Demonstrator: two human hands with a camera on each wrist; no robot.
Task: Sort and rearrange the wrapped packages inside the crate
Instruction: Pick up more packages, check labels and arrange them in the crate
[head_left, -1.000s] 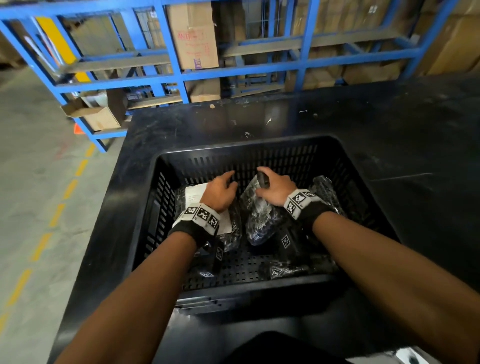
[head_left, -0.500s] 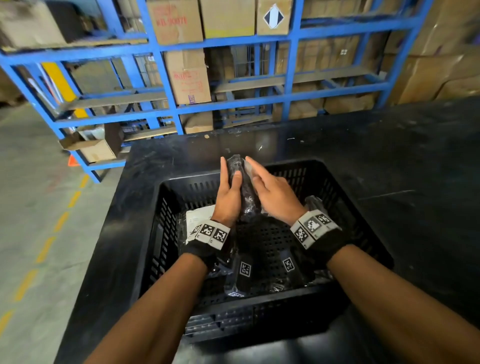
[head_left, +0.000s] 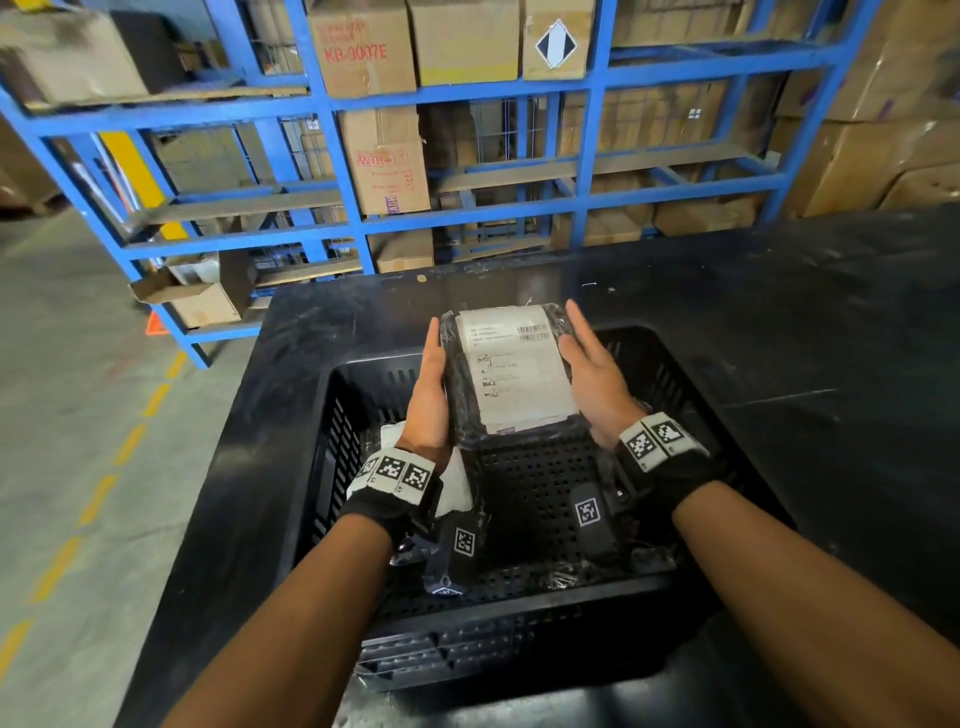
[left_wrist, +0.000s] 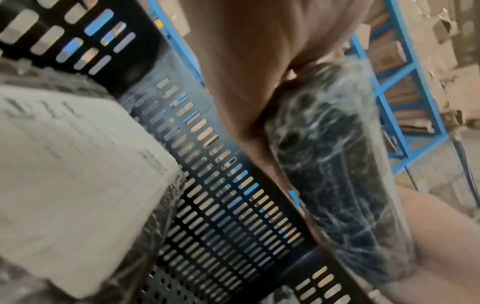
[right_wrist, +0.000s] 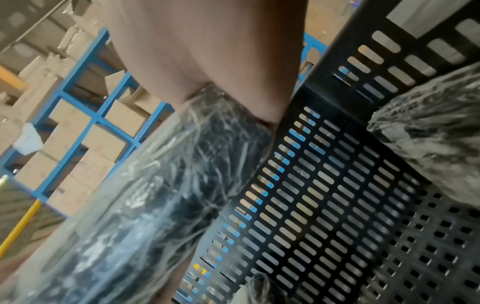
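A dark package wrapped in clear film, with a white printed label (head_left: 511, 374), hangs over the far half of the black perforated crate (head_left: 337, 441). My left hand (head_left: 434, 384) lies flat along its left edge and my right hand (head_left: 589, 374) along its right edge, fingers straight, so it is pressed between the palms. The left wrist view shows the film-wrapped package (left_wrist: 332, 164) against my left palm (left_wrist: 246, 61). The right wrist view shows the package (right_wrist: 155, 195) under my right hand (right_wrist: 207, 51). Thumbs are hidden.
A second labelled package (head_left: 457, 483) lies at the crate's left, seen close as a white label (left_wrist: 78, 164). A wrapped bundle (right_wrist: 428, 127) sits at the crate's right. The crate stands on a black table (head_left: 779, 338). Blue racks with cartons (head_left: 384, 156) stand behind; floor (head_left: 93, 499) lies left.
My hands came up out of the crate with one package between them. Half a second ago it stood edge-on; now its label side faces me and it is held higher.
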